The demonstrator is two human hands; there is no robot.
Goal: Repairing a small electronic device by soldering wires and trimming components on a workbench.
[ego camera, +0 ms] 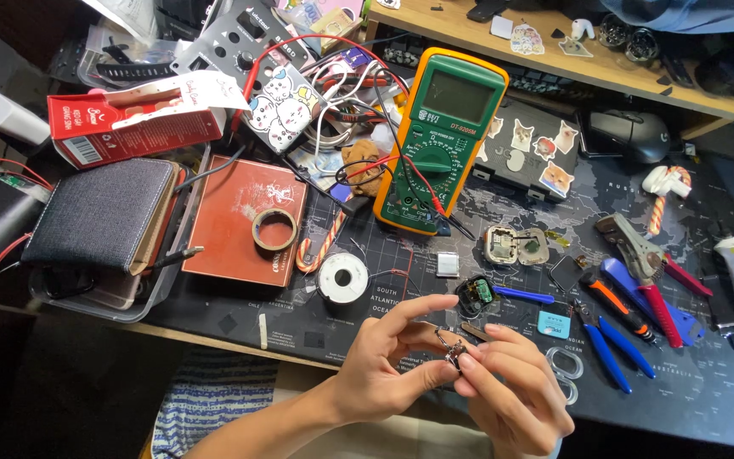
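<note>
Head view: dark desk mat (707,382) cluttered, green-and-orange multimeter (440,140) at back, red flat box (231,229) left of it, solder spool (342,278) just above the hands. Left hand (380,365) and right hand (516,387) meet at the mat's near edge, both closed in a fingertip pinch on a tiny metal part (452,348), held just above the mat. Looks light, stiff, slippery, easy to drop; best pinched by its edges.
</note>
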